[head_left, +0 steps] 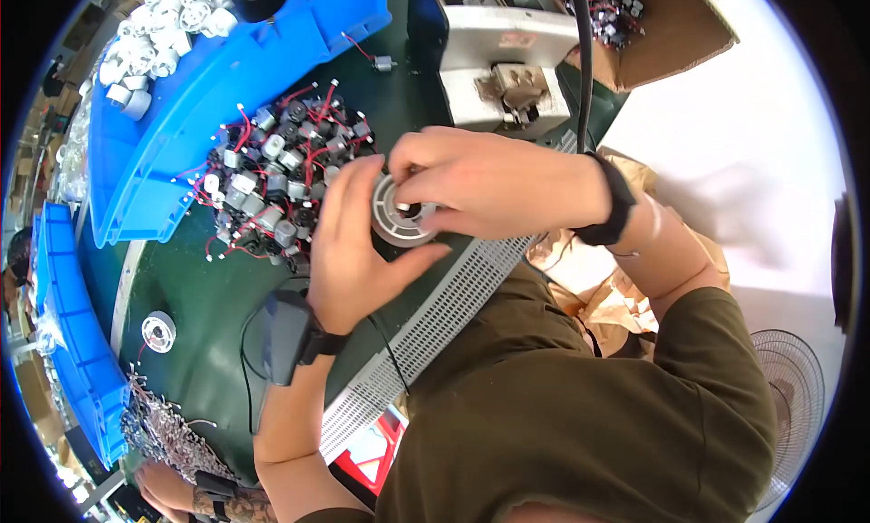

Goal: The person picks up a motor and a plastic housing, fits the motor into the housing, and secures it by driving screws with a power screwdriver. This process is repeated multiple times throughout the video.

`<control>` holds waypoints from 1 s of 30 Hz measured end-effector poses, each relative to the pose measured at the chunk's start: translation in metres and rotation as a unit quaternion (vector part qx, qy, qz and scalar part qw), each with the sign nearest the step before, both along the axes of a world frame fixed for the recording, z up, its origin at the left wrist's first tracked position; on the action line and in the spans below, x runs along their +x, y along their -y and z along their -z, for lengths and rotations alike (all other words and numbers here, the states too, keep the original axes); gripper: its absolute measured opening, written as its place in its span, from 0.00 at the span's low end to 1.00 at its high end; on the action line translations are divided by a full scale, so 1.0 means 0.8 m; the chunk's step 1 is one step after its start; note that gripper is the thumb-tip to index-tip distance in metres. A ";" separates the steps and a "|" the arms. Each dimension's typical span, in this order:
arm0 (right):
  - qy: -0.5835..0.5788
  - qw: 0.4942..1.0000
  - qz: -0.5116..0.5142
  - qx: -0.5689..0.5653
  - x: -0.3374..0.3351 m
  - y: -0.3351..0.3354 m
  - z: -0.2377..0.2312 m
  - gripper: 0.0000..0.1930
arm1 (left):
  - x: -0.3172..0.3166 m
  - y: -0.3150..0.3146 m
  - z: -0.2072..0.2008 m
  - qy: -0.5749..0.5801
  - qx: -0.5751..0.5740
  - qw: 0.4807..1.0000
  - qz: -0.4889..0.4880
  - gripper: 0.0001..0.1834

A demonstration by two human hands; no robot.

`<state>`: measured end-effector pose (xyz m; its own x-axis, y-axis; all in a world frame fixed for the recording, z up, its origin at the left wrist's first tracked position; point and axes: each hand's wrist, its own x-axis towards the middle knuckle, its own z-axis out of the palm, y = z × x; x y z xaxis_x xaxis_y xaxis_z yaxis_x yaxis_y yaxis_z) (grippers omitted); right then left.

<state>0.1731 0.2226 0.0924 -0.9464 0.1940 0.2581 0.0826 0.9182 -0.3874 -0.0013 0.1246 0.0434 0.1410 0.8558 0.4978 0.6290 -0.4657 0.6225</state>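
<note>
A round pale plastic housing (384, 217) with ribs around its rim sits between my hands on the green work surface. My left hand (349, 242) curves along its left side, fingers against the rim and thumb spread toward me. My right hand (498, 183) is bent over the housing from the right, its fingertips pinched together at the centre. What those fingertips hold, if anything, is hidden. Just beyond my left hand lies a heap of small motors (288, 160) with red wires.
A blue bin (172, 156) of white plastic parts (149, 47) stands far left. A metal fixture (507, 97) and a cardboard box (680, 33) are at the back. Lower left are another white round part (159, 331), wires (172, 432) and another person's hand (163, 491).
</note>
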 end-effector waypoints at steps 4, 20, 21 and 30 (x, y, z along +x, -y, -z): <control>-0.303 0.911 0.167 -0.224 -0.018 -0.004 -0.058 0.26 | 0.000 0.010 0.012 0.048 0.053 0.996 -0.047 0.41; -0.424 0.803 -0.043 -0.417 0.002 -0.049 -0.138 0.09 | 0.001 0.013 0.012 -0.115 0.103 0.987 -0.034 0.19; -0.428 0.815 0.036 -0.388 0.016 -0.036 -0.130 0.10 | 0.000 0.013 0.013 -0.117 0.100 0.988 -0.031 0.19; -0.500 0.775 0.205 -0.326 0.063 -0.026 -0.083 0.15 | 0.001 0.015 0.025 -0.113 0.106 0.988 -0.021 0.21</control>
<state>0.2239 0.2432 0.1592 -0.1597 0.8236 0.5442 -0.3258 0.4764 -0.8166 -0.0007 0.1129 0.0232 0.2358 0.7427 0.6267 0.7616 -0.5418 0.3555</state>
